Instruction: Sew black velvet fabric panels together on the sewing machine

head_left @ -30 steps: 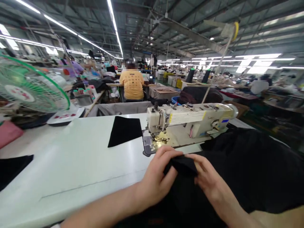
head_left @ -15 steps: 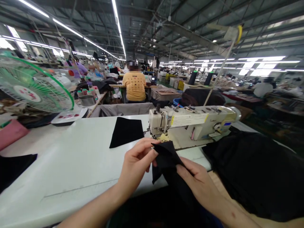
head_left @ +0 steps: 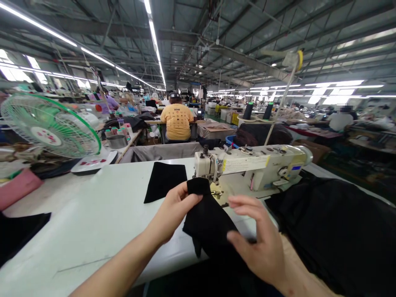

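Note:
My left hand (head_left: 175, 210) pinches the top corner of a black fabric piece (head_left: 207, 220) and holds it up in front of the sewing machine (head_left: 253, 165). My right hand (head_left: 260, 239) hovers just right of the cloth with fingers spread, its thumb near the lower edge; whether it touches the fabric is unclear. The cloth hangs down toward the table's front edge. A second black fabric piece (head_left: 165, 179) lies flat on the white table (head_left: 93, 222), left of the machine head.
A heap of black fabric (head_left: 337, 231) covers the table at the right. A green fan (head_left: 51, 126) stands at the left with a pink object (head_left: 18, 187) below it. Another black piece (head_left: 18, 233) lies at the left edge. A person in a yellow shirt (head_left: 177, 121) sits beyond.
My left hand has lifted the black piece higher, toward the machine head. My right hand has let go of it and opened its fingers.

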`<state>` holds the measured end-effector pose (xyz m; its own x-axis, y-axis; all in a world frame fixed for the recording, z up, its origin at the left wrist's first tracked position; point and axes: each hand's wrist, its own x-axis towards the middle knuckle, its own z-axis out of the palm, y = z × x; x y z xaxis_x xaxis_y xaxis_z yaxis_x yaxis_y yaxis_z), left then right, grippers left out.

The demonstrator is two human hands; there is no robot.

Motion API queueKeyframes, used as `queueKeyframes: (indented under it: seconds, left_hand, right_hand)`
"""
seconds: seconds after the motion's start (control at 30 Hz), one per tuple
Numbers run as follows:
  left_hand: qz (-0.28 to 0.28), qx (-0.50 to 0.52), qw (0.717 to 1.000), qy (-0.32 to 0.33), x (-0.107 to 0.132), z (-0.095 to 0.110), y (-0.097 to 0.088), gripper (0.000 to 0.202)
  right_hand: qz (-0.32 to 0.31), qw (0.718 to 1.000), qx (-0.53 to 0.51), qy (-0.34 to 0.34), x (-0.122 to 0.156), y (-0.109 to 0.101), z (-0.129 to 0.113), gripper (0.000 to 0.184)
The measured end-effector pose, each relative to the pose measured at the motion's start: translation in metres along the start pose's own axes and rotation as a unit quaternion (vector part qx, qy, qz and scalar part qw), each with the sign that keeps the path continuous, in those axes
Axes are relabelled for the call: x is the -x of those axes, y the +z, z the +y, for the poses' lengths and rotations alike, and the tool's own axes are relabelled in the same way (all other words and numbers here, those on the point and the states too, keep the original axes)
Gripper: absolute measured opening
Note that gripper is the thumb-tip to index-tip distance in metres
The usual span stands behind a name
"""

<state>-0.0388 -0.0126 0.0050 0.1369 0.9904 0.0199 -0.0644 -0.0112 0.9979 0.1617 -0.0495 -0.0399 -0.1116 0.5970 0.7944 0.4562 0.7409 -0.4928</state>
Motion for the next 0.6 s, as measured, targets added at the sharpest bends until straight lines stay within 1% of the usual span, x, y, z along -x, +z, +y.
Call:
queueKeyframes:
  seconds: [0.07,0.1,0.17,0.2,0.27,0.3,0.37,0.43,0.5,0.57,0.6]
  left_hand:
    - [0.005,0.013,1.000,0.014,-0.001,0.001,0.005,0.022]
    - [-0.001,0.015,1.000,0.021,-0.001,0.002,0.007,0.022]
    - [-0.032,0.012,0.999,0.035,0.001,0.003,0.008,0.025]
    - [-0.056,0.010,0.998,0.038,0.003,0.003,0.007,0.029]
    - [-0.098,0.014,0.995,0.030,0.007,0.003,0.005,0.033]
    - [-0.108,0.019,0.994,0.024,0.009,0.003,0.003,0.034]
    - [-0.106,0.021,0.994,0.011,0.011,0.003,-0.003,0.036]
    - [-0.079,-0.006,0.997,0.015,0.010,0.006,-0.012,0.037]
    - [-0.031,-0.082,0.995,0.050,0.005,0.013,-0.023,0.038]
    - [0.021,-0.183,0.977,0.104,-0.006,0.028,-0.033,0.039]
    - [0.035,-0.222,0.966,0.125,-0.011,0.039,-0.037,0.040]
  right_hand:
    - [-0.054,0.995,0.044,-0.068,0.002,0.001,-0.009,0.051]
    - [-0.069,0.992,0.069,-0.085,0.003,0.003,-0.012,0.052]
    - [-0.066,0.987,0.099,-0.106,0.003,0.008,-0.012,0.038]
    - [-0.063,0.988,0.093,-0.110,0.003,0.010,-0.011,0.035]
    - [-0.062,0.991,0.052,-0.107,0.002,0.012,-0.010,0.033]
    - [-0.064,0.992,0.029,-0.100,0.001,0.011,-0.011,0.031]
    - [-0.068,0.995,-0.007,-0.071,-0.001,0.005,-0.014,0.025]
    - [-0.045,0.999,-0.022,-0.010,-0.005,-0.004,-0.016,0.018]
    - [0.002,0.997,-0.014,0.071,-0.013,-0.014,-0.012,0.013]
    - [0.037,0.990,0.012,0.133,-0.031,-0.023,-0.001,0.017]
    - [0.040,0.987,0.026,0.151,-0.042,-0.027,0.006,0.020]
